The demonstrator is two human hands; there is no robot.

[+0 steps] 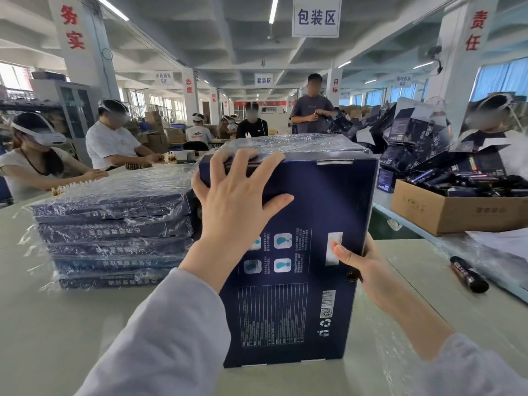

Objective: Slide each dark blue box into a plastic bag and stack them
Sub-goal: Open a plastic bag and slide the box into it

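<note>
A pale surface (71, 324) fills the foreground. On it, in the middle, stands the dark blue box (314, 212), tilted up on its near end with its printed back facing the camera. It is bare, with no bag round it. To its left sits a stack of bagged boxes (114, 224), five high and lying flat, their film wrinkled and shiny. A second wrapped pile (294, 142) shows just behind the box's top edge. At the right, an open cardboard carton (445, 215) holds dark tubes.

The left hand (237, 204) is spread wide over the box's upper left corner, fingers hooked over the top edge and thumb pressed on the face. The right hand (360, 261) grips the right edge, thumb in front and fingers behind.

Clear film seems to lie beneath the box's lower right, though the glare makes it hard to judge. A single dark tube (468, 274) lies on the surface well to the right.
</note>
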